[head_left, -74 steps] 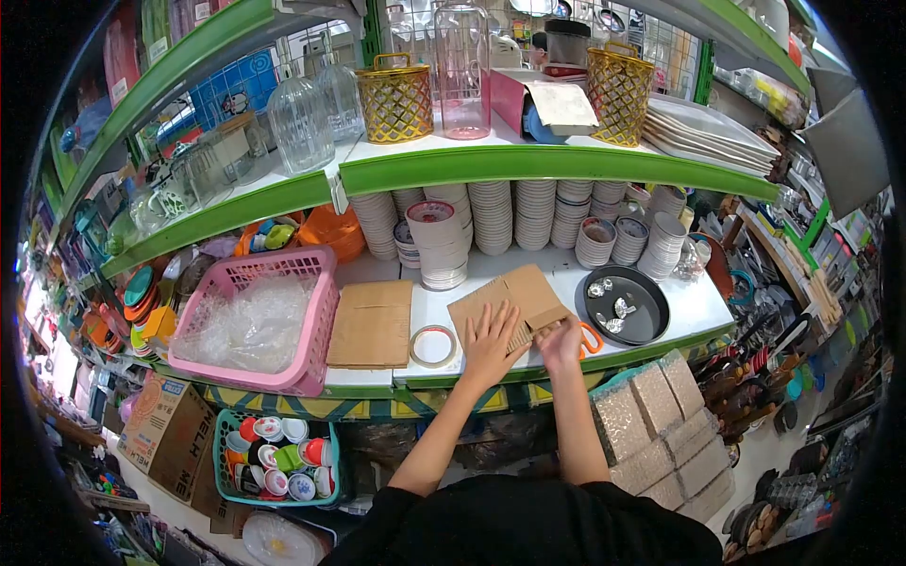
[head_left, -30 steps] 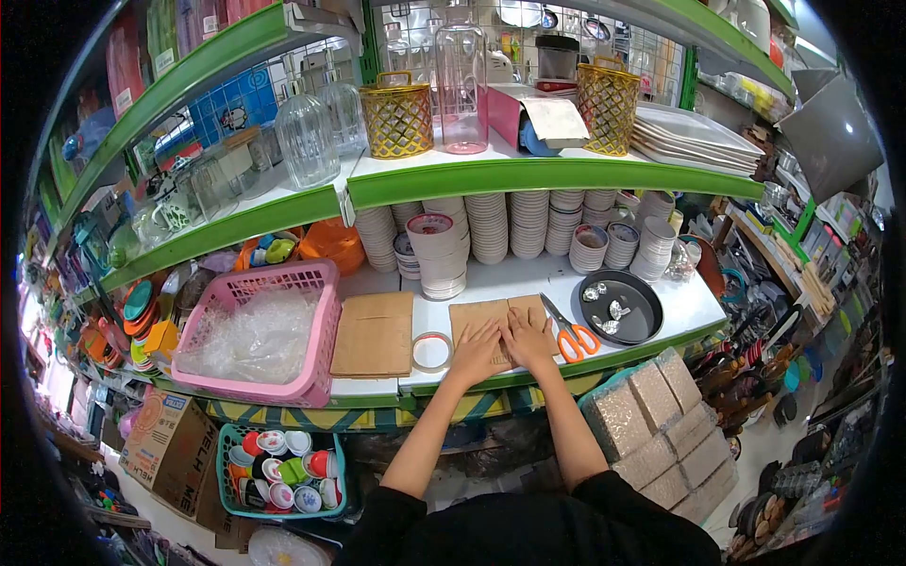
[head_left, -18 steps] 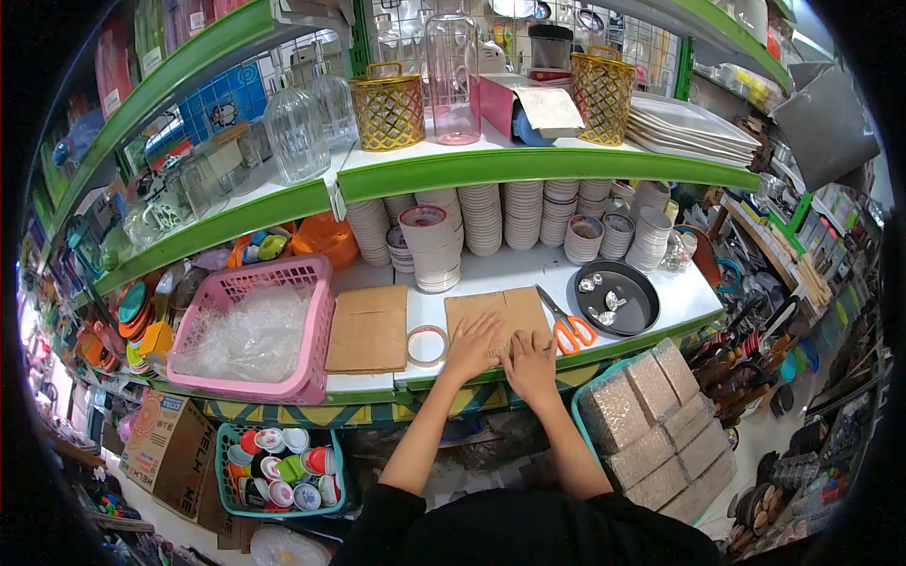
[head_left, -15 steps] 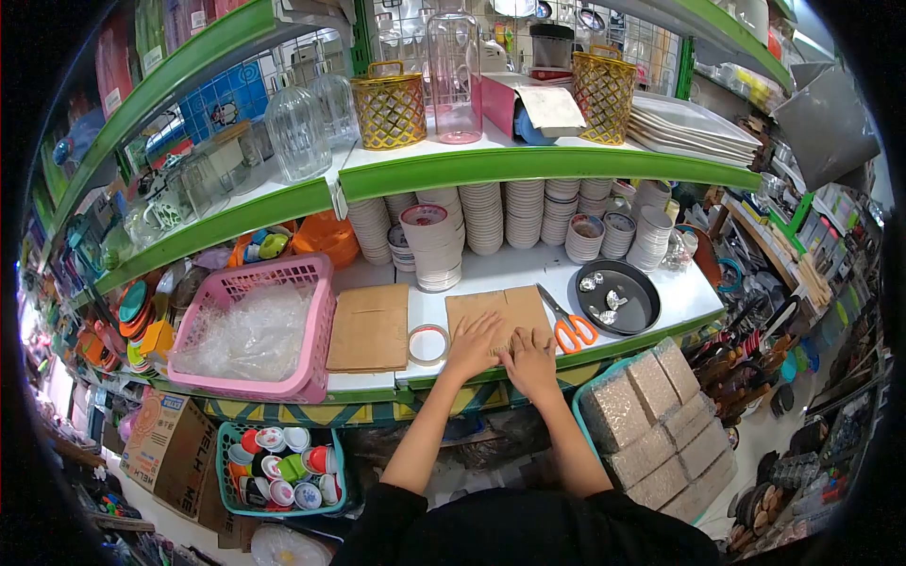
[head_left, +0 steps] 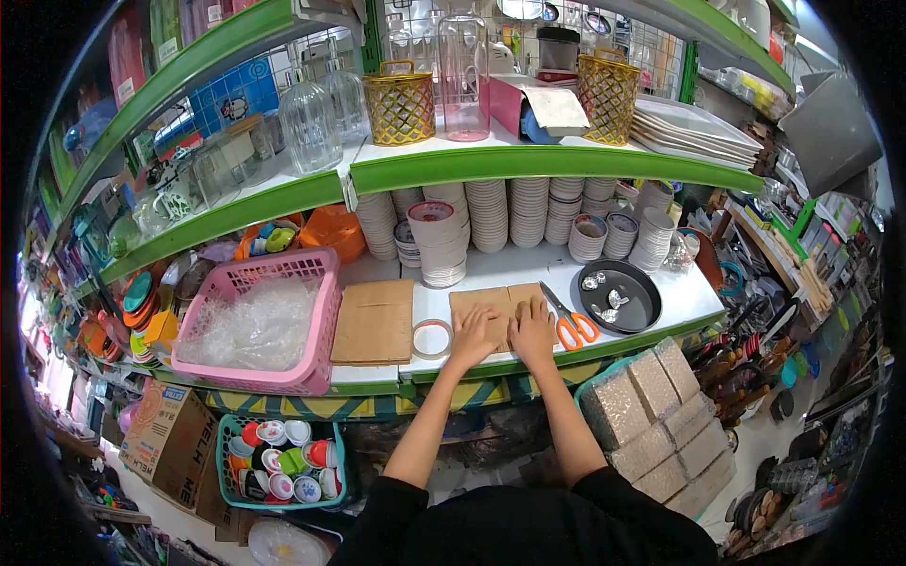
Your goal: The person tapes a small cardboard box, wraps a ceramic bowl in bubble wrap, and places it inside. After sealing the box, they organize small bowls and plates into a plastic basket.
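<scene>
- My left hand (head_left: 478,337) lies on the brown cardboard piece (head_left: 497,296), palm down, fingers loosely spread and clamped on nothing.
- My right hand (head_left: 532,335) rests just beside it on the same piece, fingers bent and a little apart; I see no pinch there either.
- The cardboard under my hands lies flat near the front edge of the white counter (head_left: 524,268).
- Just right of my right hand are the orange-handled scissors (head_left: 578,332), blades pointing far and left.
- Right of those sits the black round pan (head_left: 645,305), with crumpled silvery bits (head_left: 616,299) in it.
- To my left is the tape roll (head_left: 432,356), then the flat cardboard stack (head_left: 372,321), then the pink basket (head_left: 321,349) holding clear plastic (head_left: 255,323).
- On the far side, stacked bowls (head_left: 441,255) stand upright.
</scene>
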The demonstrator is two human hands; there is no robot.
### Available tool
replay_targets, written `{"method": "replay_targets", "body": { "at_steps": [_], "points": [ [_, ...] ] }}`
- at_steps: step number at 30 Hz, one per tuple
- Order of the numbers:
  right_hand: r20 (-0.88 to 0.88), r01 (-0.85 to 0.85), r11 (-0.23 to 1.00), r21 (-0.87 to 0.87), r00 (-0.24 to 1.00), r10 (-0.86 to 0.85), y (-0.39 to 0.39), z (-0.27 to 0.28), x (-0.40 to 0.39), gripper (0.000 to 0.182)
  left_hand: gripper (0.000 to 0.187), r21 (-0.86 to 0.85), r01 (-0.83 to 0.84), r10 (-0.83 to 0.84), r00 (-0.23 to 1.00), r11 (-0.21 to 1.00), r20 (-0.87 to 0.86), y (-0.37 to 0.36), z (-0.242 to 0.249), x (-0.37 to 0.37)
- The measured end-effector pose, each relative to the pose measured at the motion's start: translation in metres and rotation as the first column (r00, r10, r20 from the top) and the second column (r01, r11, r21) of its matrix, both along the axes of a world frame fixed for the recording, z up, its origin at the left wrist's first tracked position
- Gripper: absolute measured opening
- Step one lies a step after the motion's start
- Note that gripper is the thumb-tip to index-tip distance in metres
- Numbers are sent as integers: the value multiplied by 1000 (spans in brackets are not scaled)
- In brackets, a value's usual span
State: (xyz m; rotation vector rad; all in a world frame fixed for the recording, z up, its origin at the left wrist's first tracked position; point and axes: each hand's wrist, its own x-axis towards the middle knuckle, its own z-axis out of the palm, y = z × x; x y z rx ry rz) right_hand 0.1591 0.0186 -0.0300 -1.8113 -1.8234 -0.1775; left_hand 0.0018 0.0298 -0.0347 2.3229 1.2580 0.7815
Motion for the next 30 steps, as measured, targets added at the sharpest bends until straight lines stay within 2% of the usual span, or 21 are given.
{"method": "replay_targets", "body": {
  "at_steps": [2, 3, 5, 6, 8, 9, 10, 11, 12, 14, 16, 17, 18, 19, 21, 22, 24, 26, 28, 30],
  "points": [
    [8, 38, 998, 40, 999, -39, -1, -2, 0, 38, 71, -40, -280, 275, 957, 959, -91, 1, 1, 9],
    [-26, 47, 998, 37, 999, -46, -2, -1, -1, 40, 71, -41, -280, 275, 957, 959, -90, 3, 1, 12],
    [-58, 56, 998, 36, 997, -53, -3, 2, -1, 42, 71, -170, -388, 398, 917, 906, 28, 11, 3, 17],
    [-64, 58, 997, 46, 996, -55, -3, 2, -1, 43, 71, -169, -388, 398, 917, 906, 30, 16, 6, 17],
    [-69, 57, 997, 56, 996, -54, -3, 1, 0, 43, 67, -248, -430, 479, 857, 868, 189, 25, 12, 12],
    [-93, 57, 998, 17, 994, -55, -5, 5, 1, 44, 67, -247, -433, 481, 856, 867, 190, 35, 9, 7],
    [-118, 55, 998, -21, 991, -57, -5, 8, 2, 44, 70, -382, -306, 454, 797, 872, 398, 46, 4, 1],
    [-118, 53, 998, -20, 991, -55, -5, 10, 2, 44, 72, -477, -147, 438, 684, 866, 583, 55, -2, -4],
    [-167, 54, 999, 5, 985, -52, -5, 10, 3, 43, 72, -477, -150, 440, 684, 866, 583, 55, 0, -6],
    [-218, 53, 998, 29, 975, -46, -5, 9, 3, 42, 74, -387, -168, 413, 543, 907, 731, 54, 5, -10],
    [-257, 60, 997, 57, 965, -43, -6, 9, 5, 41, 73, -454, -145, 461, 499, 879, 734, 40, 24, -10],
    [-258, 57, 997, 58, 965, -41, -6, 9, 6, 41, 70, -466, -91, 461, 399, 880, 793, 37, 29, -9],
    [-331, 36, 997, 61, 944, -14, -7, 10, 8, 41, 67, -472, -36, 461, 292, 881, 838, 33, 32, -10],
    [-401, 14, 998, 65, 916, 13, -8, 12, 9, 41, 67, -472, -39, 462, 291, 881, 838, 31, 36, -12],
    [-425, 23, 996, 85, 905, 15, -6, 10, 11, 41, 54, -568, 63, 508, 375, 821, 776, 28, 41, -19],
    [-448, 36, 994, 104, 894, 14, -5, 8, 11, 41, 54, -567, 61, 507, 375, 822, 776, 26, 39, -19],
    [-471, 30, 989, 145, 881, 42, -6, 8, 13, 42, 42, -535, 241, 398, 444, 810, 803, 17, 37, -13],
    [-492, 27, 982, 186, 868, 70, -8, 11, 14, 42, 39, -531, 182, 418, 432, 828, 799, 7, 38, -7],
    [-566, 30, 985, 171, 821, 73, -9, 13, 15, 47, 41, -533, 248, 436, 356, 809, 827, 3, 35, -6],
    [-605, 50, 986, 161, 794, 59, -4, 9, 16, 51, 43, -524, 252, 426, 355, 814, 832, 2, 32, -7]
  ]
}}
